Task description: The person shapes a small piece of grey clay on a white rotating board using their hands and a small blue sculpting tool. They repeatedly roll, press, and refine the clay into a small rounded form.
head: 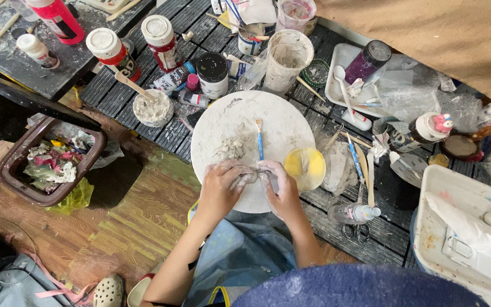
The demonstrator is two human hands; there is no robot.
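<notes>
- Working a small lump of grey clay (255,172) between both hands, I had my left hand (223,185) and my right hand (279,187) closed together around it, fingers (240,170) curled on the clay at the near edge of the round white board (228,113)
- Both hands were coated in wet slip, so I judged the lump could slide out and drop off the board edge onto my blue apron (240,250) or the wooden floor (126,222)
- A blue-handled brush (259,139) lay on the board just beyond my fingers; a push forward could have knocked it into the loose clay crumbs (231,149) beside it
- A yellow dish (305,167) sat touching the board's right rim, near my right hand, and a nudge of that wrist could have tipped it
- Squeezing too hard risked tearing the thin piece
- The counter (336,210) was crowded with paint bottles (112,51), a plastic cup (287,59) and scissors (354,232), so any reach with slippery fingers could have toppled something
</notes>
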